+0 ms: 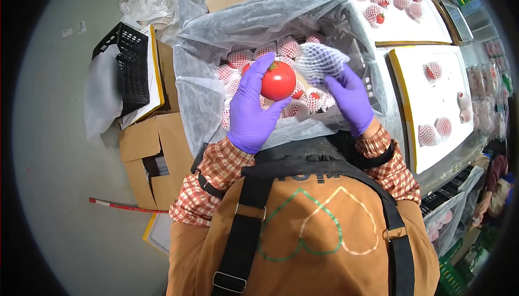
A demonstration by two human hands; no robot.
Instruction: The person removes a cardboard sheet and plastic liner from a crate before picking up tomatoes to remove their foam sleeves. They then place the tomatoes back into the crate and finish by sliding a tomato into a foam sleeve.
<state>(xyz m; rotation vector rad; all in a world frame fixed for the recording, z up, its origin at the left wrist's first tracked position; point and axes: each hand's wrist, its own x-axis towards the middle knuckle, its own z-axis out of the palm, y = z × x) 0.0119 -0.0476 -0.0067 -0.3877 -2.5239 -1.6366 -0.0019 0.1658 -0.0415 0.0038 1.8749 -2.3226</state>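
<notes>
My left hand [253, 107], in a purple glove, is closed around a red tomato [279, 81] with its green stem end facing up. A white foam net sleeve [320, 62], slightly blurred, hangs from the fingers of my right hand [348, 99], also gloved in purple. Tomato and sleeve are apart, side by side. Both hands are above a crate lined with a translucent sheet [211, 37]. Inside it lie several net-wrapped tomatoes [287, 46], partly hidden by my hands.
To the right, white boards [430, 109] with yellow edges carry several net-wrapped tomatoes [374, 14]. At left stand a black plastic crate [132, 69] and an open cardboard box [143, 145]. Another person's arm [486, 201] shows at the far right.
</notes>
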